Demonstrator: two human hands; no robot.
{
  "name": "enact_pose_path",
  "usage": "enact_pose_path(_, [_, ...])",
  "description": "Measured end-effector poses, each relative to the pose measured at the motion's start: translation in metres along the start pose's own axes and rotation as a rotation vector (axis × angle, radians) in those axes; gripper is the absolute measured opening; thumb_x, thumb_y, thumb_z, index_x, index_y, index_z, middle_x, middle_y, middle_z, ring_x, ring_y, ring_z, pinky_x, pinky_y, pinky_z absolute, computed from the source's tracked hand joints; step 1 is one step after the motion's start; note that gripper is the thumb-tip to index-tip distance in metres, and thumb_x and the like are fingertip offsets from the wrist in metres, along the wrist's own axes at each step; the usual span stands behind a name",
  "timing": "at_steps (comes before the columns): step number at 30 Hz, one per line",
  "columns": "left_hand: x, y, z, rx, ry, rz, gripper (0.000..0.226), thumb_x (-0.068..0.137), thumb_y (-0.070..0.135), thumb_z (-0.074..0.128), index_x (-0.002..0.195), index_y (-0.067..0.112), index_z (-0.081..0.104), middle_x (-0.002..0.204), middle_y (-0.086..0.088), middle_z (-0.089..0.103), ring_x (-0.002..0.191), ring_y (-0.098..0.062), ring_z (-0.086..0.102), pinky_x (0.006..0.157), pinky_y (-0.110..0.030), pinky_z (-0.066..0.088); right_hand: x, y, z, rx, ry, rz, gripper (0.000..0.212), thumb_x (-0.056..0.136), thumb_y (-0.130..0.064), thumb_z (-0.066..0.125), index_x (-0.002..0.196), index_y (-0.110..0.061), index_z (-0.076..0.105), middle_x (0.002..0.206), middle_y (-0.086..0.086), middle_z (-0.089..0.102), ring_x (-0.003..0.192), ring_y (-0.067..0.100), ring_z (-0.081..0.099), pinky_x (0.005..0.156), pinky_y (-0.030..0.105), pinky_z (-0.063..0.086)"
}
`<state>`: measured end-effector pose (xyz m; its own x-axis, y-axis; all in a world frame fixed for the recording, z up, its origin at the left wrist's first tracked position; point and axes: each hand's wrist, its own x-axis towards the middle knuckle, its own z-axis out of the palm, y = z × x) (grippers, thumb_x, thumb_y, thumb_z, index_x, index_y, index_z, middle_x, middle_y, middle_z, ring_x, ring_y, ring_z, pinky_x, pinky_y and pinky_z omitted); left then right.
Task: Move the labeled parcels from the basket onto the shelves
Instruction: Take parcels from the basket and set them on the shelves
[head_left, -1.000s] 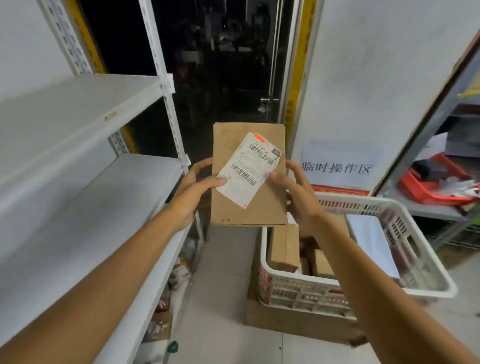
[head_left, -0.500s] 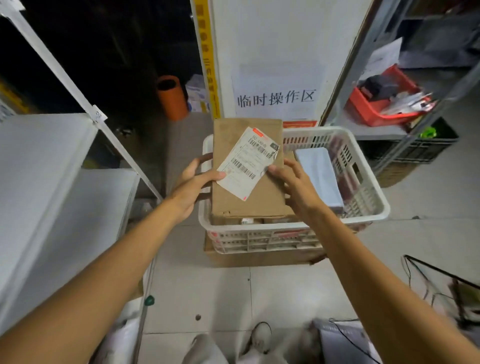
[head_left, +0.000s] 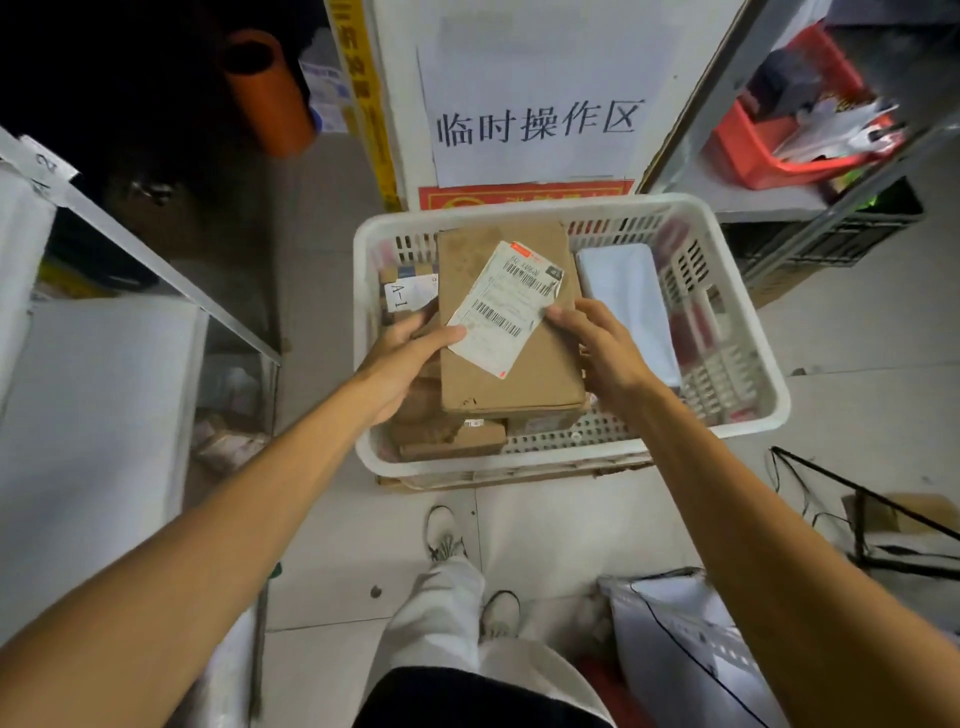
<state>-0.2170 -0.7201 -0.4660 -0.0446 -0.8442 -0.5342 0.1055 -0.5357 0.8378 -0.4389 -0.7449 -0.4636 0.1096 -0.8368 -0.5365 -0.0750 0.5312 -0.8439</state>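
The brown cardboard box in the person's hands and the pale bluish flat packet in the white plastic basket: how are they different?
The brown cardboard box is gripped by the left hand and right hand; the pale bluish packet lies untouched in the white plastic basket. The box carries a white barcode label stuck on askew; the packet's visible face shows none. The box looks stiff, the packet smooth-wrapped. Both are rectangular.

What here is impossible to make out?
Head view:
Fine print on the white shipping label of the brown cardboard parcel: tiny, blurred.
Boxes under it in the white plastic basket: mostly hidden by parcel, left hand, right hand.
Contents of the red plastic tray: blurred.
Left edge cuts off the white shelf.
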Motion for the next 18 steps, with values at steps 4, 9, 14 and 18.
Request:
enact_pose_path(4, [0.037, -0.008, -0.004, 0.024, -0.022, -0.02, 0.052, 0.082, 0.016, 0.07, 0.131, 0.023, 0.054, 0.116, 0.008, 0.069, 0.11, -0.013, 0.063, 0.099, -0.039, 0.047, 0.029, 0.001, -0.002, 0.01, 0.032, 0.036, 0.031, 0.086, -0.042, 0.065, 0.114, -0.03, 0.057, 0.115, 0.0, 0.065, 0.102, 0.022, 0.065, 0.07, 0.034, 0.053])
enact_pose_path(9, [0.066, -0.015, 0.002, 0.019, -0.041, -0.088, 0.055, 0.082, 0.015, 0.07, 0.133, 0.024, 0.052, 0.114, 0.01, 0.068, 0.115, -0.013, 0.059, 0.105, -0.036, 0.041, 0.056, 0.011, -0.009, 0.039, 0.057, 0.097, 0.028, 0.087, -0.039, 0.065, 0.112, -0.029, 0.057, 0.113, 0.0, 0.065, 0.097, 0.023, 0.064, 0.063, 0.031, 0.051])
enact_pose_path(14, [0.091, -0.022, 0.015, 0.059, -0.021, -0.14, 0.085, 0.062, 0.027, 0.085, 0.138, 0.025, 0.046, 0.122, 0.008, 0.065, 0.115, -0.01, 0.058, 0.107, -0.038, 0.041, 0.09, 0.017, -0.021, 0.052, 0.05, 0.148, 0.026, 0.088, -0.038, 0.064, 0.11, -0.027, 0.057, 0.114, -0.001, 0.064, 0.107, 0.024, 0.062, 0.076, 0.039, 0.054])
enact_pose_path(18, [0.111, -0.023, 0.034, 0.058, 0.021, -0.154, 0.078, 0.062, 0.033, 0.086, 0.13, 0.032, 0.049, 0.122, 0.007, 0.066, 0.115, -0.018, 0.059, 0.101, -0.047, 0.046, 0.122, 0.014, -0.037, 0.036, 0.0, 0.14, 0.034, 0.086, -0.036, 0.068, 0.116, -0.023, 0.058, 0.112, 0.0, 0.068, 0.104, 0.02, 0.065, 0.086, 0.04, 0.057])
